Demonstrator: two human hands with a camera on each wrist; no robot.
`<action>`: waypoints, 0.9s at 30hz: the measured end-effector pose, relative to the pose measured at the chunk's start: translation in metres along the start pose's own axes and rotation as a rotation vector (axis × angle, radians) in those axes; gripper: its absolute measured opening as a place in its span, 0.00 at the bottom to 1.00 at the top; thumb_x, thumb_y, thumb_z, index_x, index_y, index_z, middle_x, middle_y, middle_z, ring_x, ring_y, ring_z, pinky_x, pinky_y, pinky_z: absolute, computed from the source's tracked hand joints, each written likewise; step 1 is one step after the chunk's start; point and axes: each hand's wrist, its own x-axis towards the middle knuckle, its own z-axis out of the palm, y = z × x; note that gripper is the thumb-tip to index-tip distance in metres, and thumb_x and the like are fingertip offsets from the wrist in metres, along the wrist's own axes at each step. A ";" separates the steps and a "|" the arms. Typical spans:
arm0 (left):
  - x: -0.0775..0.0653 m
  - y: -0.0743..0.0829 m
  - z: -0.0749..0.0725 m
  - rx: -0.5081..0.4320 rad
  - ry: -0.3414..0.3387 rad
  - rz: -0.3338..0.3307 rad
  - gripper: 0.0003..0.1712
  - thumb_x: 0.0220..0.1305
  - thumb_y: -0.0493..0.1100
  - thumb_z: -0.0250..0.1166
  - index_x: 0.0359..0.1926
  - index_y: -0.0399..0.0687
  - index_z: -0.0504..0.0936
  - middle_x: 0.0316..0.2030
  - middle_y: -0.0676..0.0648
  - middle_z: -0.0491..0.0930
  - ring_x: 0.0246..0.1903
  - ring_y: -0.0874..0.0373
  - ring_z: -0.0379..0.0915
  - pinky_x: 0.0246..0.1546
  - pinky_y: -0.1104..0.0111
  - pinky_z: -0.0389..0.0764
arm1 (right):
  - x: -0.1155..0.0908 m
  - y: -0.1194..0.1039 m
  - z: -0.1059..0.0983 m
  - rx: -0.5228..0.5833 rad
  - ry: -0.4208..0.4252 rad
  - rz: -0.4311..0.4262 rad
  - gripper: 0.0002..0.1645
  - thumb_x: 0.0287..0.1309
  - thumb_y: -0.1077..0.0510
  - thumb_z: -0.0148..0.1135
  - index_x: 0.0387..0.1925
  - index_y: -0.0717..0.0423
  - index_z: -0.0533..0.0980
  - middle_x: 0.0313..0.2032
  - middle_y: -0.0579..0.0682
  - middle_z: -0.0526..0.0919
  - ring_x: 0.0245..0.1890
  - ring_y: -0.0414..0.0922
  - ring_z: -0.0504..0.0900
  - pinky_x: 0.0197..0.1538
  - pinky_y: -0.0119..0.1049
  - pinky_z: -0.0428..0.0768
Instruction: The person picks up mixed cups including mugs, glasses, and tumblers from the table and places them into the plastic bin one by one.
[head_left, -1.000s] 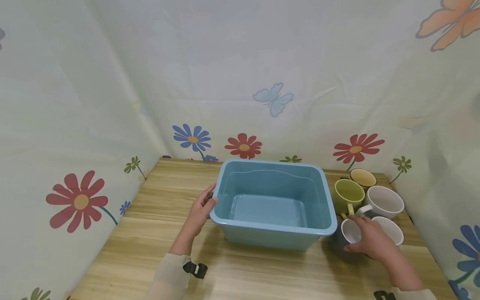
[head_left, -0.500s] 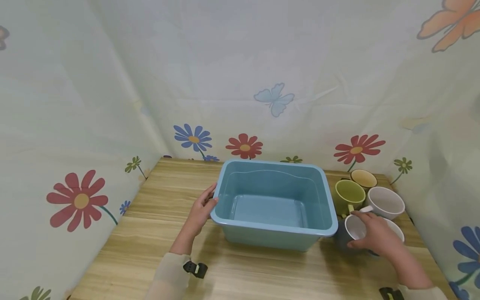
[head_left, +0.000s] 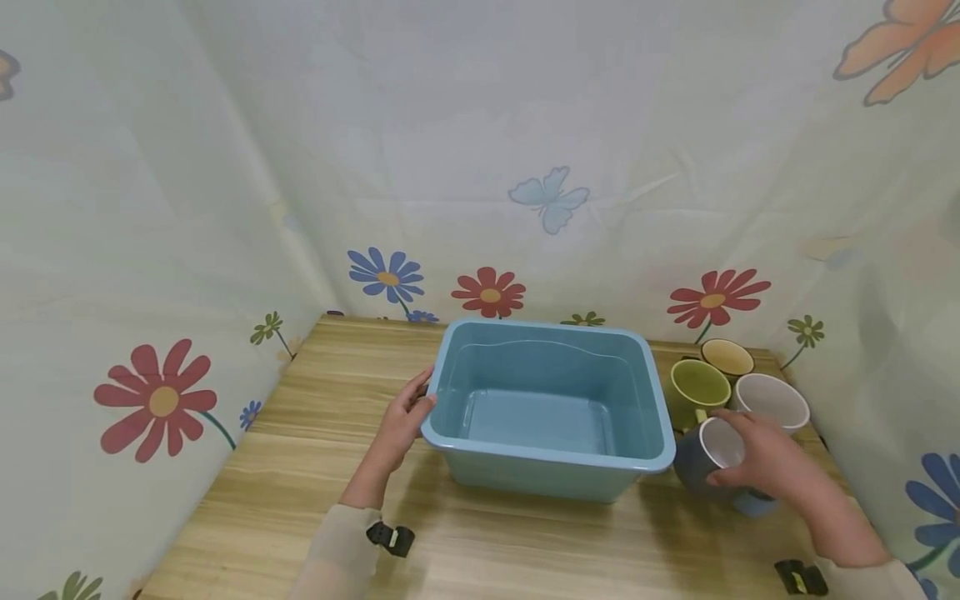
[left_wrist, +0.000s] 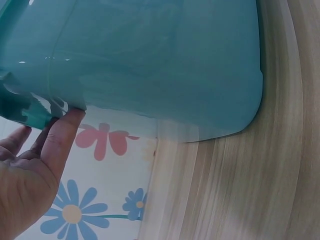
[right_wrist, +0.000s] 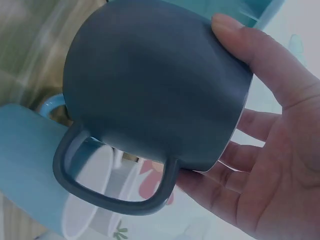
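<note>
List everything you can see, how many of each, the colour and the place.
Table: one, brown, lower half.
Tub: one, light blue, centre.
Backdrop: count unclear, pale with prints, behind and beside.
Dark mug: one, slate, by the tub's near right corner.
Green mug: one, green, right of the tub.
Pale mug: one, whitish, right of the green mug.
Cup: one, yellowish inside, behind the green mug.
Blue mug: one, light blue, right of the dark mug.
Wrist straps: two, black, each wrist.
Sleeves: two, beige, bottom edge.
Left hand: one, touching the tub's left rim.
Right hand: one, holding the dark mug.
</note>
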 end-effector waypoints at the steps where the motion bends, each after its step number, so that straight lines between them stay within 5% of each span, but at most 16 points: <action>1: 0.000 0.000 0.000 -0.003 0.001 -0.002 0.32 0.78 0.41 0.51 0.79 0.45 0.58 0.70 0.29 0.68 0.60 0.37 0.74 0.41 0.68 0.86 | 0.000 0.000 -0.002 0.003 -0.002 -0.002 0.54 0.26 0.52 0.87 0.56 0.75 0.74 0.46 0.74 0.82 0.42 0.65 0.81 0.43 0.59 0.80; 27: -0.001 0.000 0.002 -0.009 0.002 0.008 0.32 0.78 0.42 0.49 0.80 0.44 0.57 0.74 0.30 0.65 0.63 0.34 0.74 0.45 0.59 0.88 | 0.020 0.003 -0.062 -0.061 -0.042 -0.021 0.55 0.31 0.51 0.87 0.58 0.78 0.71 0.49 0.78 0.79 0.45 0.68 0.78 0.43 0.57 0.80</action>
